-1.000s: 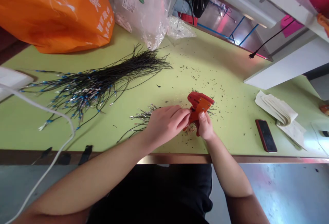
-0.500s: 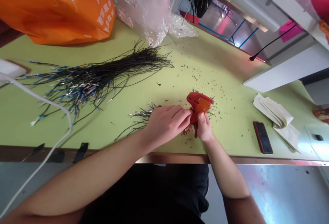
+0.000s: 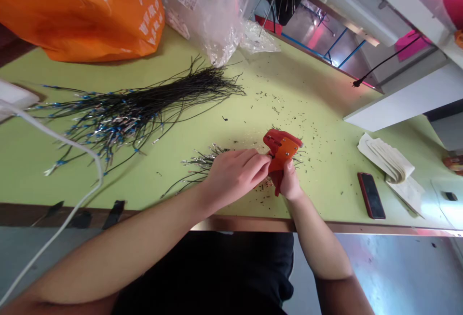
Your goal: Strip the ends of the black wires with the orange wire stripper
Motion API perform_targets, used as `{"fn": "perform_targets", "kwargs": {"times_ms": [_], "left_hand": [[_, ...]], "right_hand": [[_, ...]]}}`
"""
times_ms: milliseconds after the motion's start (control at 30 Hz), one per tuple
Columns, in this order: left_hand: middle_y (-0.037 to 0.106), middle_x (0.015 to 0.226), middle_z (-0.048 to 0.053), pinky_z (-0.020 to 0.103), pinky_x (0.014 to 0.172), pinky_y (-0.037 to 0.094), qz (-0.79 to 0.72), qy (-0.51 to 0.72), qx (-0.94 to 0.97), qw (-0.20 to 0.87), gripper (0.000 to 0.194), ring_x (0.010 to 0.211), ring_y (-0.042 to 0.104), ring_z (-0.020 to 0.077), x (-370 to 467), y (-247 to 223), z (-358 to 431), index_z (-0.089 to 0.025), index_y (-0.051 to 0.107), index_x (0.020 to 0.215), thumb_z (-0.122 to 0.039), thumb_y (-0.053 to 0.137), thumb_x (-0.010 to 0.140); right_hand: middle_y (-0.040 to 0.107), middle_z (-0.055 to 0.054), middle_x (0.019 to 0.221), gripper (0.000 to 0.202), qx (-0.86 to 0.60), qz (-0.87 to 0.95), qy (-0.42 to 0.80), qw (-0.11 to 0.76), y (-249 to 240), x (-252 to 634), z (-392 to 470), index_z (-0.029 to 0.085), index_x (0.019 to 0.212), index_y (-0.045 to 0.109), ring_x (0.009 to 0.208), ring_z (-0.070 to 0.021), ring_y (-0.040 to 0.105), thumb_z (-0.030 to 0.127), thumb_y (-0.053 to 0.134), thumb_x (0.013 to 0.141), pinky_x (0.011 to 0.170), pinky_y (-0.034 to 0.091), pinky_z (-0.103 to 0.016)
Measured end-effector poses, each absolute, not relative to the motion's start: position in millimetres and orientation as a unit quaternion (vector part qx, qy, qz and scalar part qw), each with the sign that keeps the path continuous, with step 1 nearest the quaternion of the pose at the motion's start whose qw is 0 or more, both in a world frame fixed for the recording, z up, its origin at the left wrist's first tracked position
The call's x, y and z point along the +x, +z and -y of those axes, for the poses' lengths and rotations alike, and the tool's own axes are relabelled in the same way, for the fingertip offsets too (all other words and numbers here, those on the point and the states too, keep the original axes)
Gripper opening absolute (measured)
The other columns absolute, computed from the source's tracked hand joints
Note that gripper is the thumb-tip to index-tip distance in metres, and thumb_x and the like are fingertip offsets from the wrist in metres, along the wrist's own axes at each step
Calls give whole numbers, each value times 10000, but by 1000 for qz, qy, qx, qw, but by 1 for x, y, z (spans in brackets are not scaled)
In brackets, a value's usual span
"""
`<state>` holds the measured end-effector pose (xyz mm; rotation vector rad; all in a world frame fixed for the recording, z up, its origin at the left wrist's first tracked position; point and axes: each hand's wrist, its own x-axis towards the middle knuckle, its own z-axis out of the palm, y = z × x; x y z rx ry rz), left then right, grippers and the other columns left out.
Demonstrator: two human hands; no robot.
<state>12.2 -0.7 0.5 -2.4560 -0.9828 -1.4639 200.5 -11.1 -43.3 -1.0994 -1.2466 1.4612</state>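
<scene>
My right hand [image 3: 291, 183] grips an orange-red wire stripper [image 3: 284, 150] by its handles, thumb along the near side. Closed in a pinch, my left hand [image 3: 240, 172] is at the left side of the stripper's head. A short dark bit of black wire shows at its fingertips; the rest of that wire is hidden by the hand. Under and beside my left hand lies a small bunch of black wires [image 3: 202, 160] with bare silvery ends. Farther left rests a large bundle of black wires [image 3: 155, 100], many with blue sleeves and metal terminals.
Black clippings [image 3: 277, 110] litter the green tabletop [image 3: 318, 194]. An orange bag [image 3: 97, 16] and a clear plastic bag [image 3: 206, 11] stand at the back. A white cable [image 3: 68, 143] crosses on the left. To the right are a phone [image 3: 372, 196] and folded papers [image 3: 387, 158].
The stripper's handles have come closer together in my right hand. My left hand keeps its pinch beside the tool's head. The whole view has shifted very slightly.
</scene>
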Motion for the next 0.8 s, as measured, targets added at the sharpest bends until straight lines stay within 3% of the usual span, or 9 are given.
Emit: {"fn": "perform_targets", "kwargs": {"times_ms": [233, 600, 800], "left_hand": [[667, 704, -49, 259, 550, 450, 336, -487, -804, 61, 132, 585, 623, 102, 12, -2, 0, -202, 593, 943, -73, 616, 951], [635, 677, -52, 263, 526, 441, 323, -478, -814, 59, 116, 564, 593, 109, 12, 1, 1, -202, 581, 934, -94, 601, 972], [636, 682, -47, 275, 531, 450, 326, -476, -814, 62, 103, 577, 607, 115, 13, -3, 0, -197, 585, 942, -100, 600, 975]], "right_hand": [[742, -96, 887, 671, -396, 481, 628, 466, -34, 197, 9, 264, 1013, 712, 1030, -353, 739, 885, 568, 805, 809, 658, -513], [715, -92, 787, 698, -437, 500, 574, 480, -45, 201, 9, 259, 939, 703, 802, -291, 733, 895, 422, 877, 602, 625, -418], [688, -67, 724, 695, -422, 523, 590, 447, -45, 204, 10, 259, 947, 699, 737, -268, 719, 895, 427, 881, 597, 620, -404]]}}
